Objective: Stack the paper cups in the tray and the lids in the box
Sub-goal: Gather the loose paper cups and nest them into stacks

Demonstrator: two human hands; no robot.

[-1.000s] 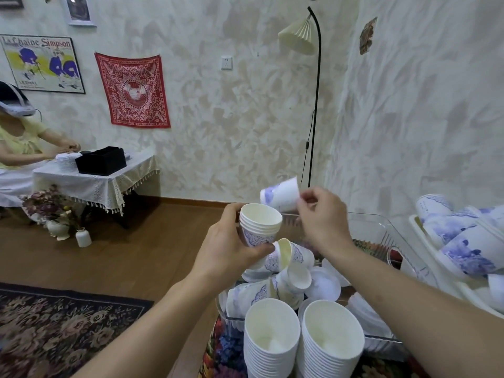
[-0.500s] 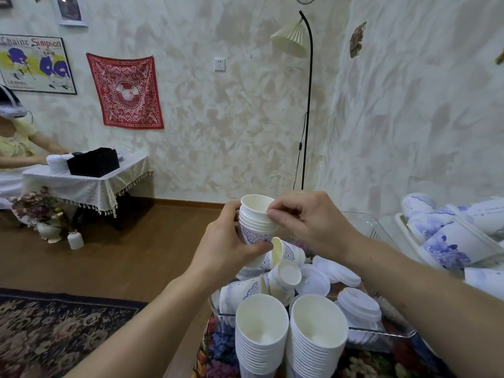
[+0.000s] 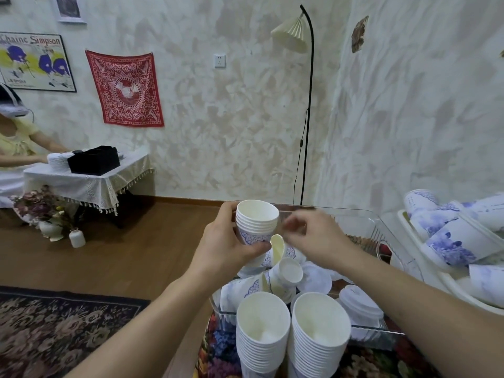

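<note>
My left hand (image 3: 226,248) grips a short stack of white paper cups with blue print (image 3: 256,223), held upright above a clear box (image 3: 381,230). Just right of that stack, my right hand (image 3: 313,241) is blurred and holds nothing, its fingers loosely curled. Loose cups (image 3: 283,271) and white lids (image 3: 315,278) lie jumbled in the clear box below. Two tall cup stacks (image 3: 263,331) (image 3: 320,331) stand at the near edge. More blue-printed cups (image 3: 458,241) lie in a white tray (image 3: 463,291) at the right.
A floor lamp (image 3: 305,105) stands in the corner behind the box. Another person (image 3: 16,148) sits at a small clothed table (image 3: 90,181) with a black box (image 3: 94,159) at far left. A patterned rug (image 3: 54,331) covers the floor on the left.
My right hand brought a single cup onto the stack in my left hand, then let go and drew back to the right. The stack is one cup taller.
</note>
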